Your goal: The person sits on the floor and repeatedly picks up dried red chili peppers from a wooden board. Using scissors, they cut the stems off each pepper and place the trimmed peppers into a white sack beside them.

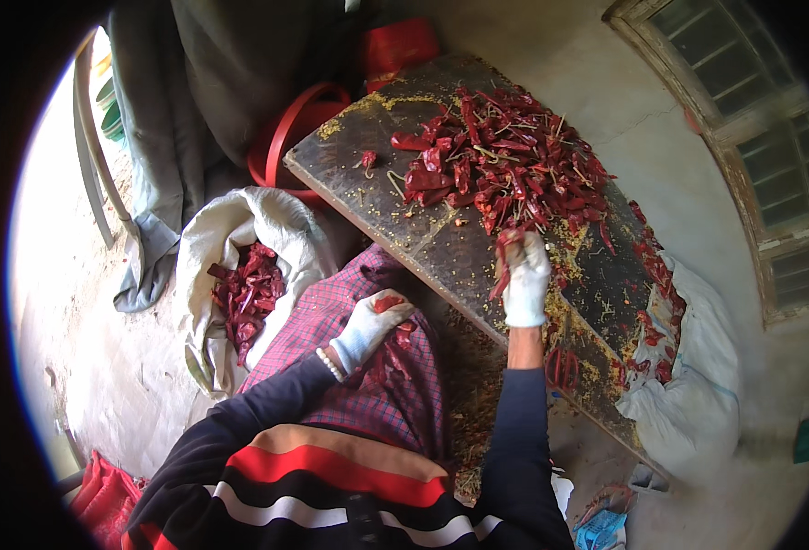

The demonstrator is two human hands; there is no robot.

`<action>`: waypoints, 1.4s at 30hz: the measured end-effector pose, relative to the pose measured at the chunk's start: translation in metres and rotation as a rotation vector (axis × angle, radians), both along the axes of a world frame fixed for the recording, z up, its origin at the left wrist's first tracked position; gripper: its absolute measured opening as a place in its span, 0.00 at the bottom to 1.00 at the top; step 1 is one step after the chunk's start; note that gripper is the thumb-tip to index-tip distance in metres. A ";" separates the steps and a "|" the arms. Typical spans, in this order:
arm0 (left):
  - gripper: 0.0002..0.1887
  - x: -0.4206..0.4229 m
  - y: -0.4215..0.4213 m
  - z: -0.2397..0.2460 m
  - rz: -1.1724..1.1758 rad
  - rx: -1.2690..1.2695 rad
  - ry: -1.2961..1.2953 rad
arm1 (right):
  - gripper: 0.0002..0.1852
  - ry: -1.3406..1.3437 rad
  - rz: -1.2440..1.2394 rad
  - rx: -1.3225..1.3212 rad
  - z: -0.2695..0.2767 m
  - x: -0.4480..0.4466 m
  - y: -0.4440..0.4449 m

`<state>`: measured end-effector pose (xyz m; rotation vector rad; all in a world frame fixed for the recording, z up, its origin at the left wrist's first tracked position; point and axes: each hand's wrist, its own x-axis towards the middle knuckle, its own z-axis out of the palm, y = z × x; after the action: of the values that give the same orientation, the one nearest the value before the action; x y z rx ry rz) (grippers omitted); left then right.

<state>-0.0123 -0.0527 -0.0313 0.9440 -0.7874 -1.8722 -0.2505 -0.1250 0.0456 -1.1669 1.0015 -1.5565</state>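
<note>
My right hand [528, 278], in a white glove with reddish-stained fingers, is over the near side of a dark board tabletop [439, 254]. Its fingers close around a dried red chili pepper [502, 271] that hangs down on the left. Just beyond it spreads a heap of dried red chilies [507, 158] with pale stems. My left hand [371, 326], also gloved, is above my lap on a plaid cloth [301, 361]. Pieces of red chili [389, 302] show in its curled fingers, and more chilies [394, 357] lie on the cloth below it.
An open white woven sack [284, 213] with red chilies inside stands to the left. Red-handled scissors [561, 370] rest near the board's near edge. Another white sack [700, 385] leans at the right end. Beyond the board are a red basin [288, 130] and a red container [401, 48].
</note>
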 end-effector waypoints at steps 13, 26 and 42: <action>0.26 0.015 0.020 0.025 -0.272 -0.212 0.225 | 0.40 -0.044 0.374 0.314 -0.025 0.078 0.096; 0.18 0.005 0.038 0.026 -0.192 -0.152 0.024 | 0.29 0.163 0.367 0.261 -0.054 0.069 0.128; 0.10 0.014 0.026 0.007 -0.267 0.048 0.234 | 0.27 1.512 -0.581 0.946 -0.046 -0.187 0.162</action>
<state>0.0019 -0.0266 -0.0247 0.6563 -0.7564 -2.1949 -0.4379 0.0371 -0.0008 -1.2328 2.7979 -0.0469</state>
